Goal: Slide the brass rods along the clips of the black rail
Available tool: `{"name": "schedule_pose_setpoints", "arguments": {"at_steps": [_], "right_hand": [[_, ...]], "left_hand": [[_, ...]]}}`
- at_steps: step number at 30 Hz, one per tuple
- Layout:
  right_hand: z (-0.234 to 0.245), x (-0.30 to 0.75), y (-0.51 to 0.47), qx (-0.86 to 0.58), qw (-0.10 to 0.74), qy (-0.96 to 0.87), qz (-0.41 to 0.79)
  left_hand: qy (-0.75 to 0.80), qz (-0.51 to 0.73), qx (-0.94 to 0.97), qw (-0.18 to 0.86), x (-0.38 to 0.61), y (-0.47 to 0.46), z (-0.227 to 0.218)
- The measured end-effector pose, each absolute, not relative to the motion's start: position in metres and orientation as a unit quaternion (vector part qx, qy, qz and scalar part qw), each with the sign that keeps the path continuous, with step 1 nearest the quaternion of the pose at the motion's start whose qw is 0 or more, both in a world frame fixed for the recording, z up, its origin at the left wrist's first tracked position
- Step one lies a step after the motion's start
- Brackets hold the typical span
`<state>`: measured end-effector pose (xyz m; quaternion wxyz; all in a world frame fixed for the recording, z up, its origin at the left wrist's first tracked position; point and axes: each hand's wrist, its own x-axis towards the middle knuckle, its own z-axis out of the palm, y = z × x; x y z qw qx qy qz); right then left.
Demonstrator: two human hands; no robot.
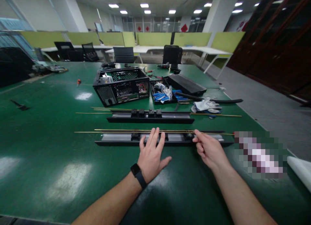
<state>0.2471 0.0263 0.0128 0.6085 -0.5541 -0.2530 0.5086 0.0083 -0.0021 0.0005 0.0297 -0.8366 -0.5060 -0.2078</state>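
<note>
My left hand (151, 158) lies with its fingers spread over the nearer black channel (119, 143), fingertips reaching the thin brass rods (116, 131) along its back edge. A dark watch band circles that wrist. At the channel's right part, my right hand (211, 149) is closed, its thumb and index finger pinched at a brass rod. A clear strip and several black blocks (135, 136) sit in this channel, some partly hidden by my fingers. Behind it lies a second black channel (150, 120) with several black blocks and more rods.
Farther back stand an open black computer case (104, 92), a tray holding blue-white gloves (163, 92) and a flat black panel (186, 84). A white glove (206, 105) and a black tube (228, 100) lie to the right. A pixelated patch covers something right of the rods.
</note>
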Motion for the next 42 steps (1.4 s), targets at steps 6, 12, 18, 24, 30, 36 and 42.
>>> {"name": "schedule_pose_setpoints", "arguments": {"at_steps": [6, 12, 18, 24, 30, 36, 42], "right_hand": [[0.0153, 0.2456, 0.0259, -0.552, 0.601, -0.258, 0.518], [0.0164, 0.2482, 0.0261, -0.540, 0.613, -0.241, 0.524], [0.0151, 0.2527, 0.0258, -0.539, 0.633, -0.217, 0.512], [0.0164, 0.2495, 0.0267, -0.544, 0.628, -0.229, 0.507], [0.0120, 0.2512, 0.0285, -0.554, 0.614, -0.248, 0.505], [0.0144, 0.2519, 0.0289, -0.548, 0.625, -0.228, 0.507], [0.0153, 0.2522, 0.0283, -0.544, 0.641, -0.207, 0.501]], "left_hand": [[-0.507, -0.204, -0.837, 0.030, 0.0083, -0.0019, 0.0000], [-0.501, -0.210, -0.839, 0.036, 0.0083, -0.0016, 0.0007], [-0.503, -0.205, -0.839, 0.033, 0.0074, -0.0019, 0.0014], [-0.502, -0.208, -0.839, 0.035, 0.0080, -0.0018, 0.0002], [-0.503, -0.212, -0.837, 0.034, 0.0082, -0.0017, -0.0003], [-0.502, -0.207, -0.839, 0.031, 0.0073, -0.0018, -0.0003], [-0.503, -0.208, -0.839, 0.029, 0.0071, -0.0019, 0.0006]]}}
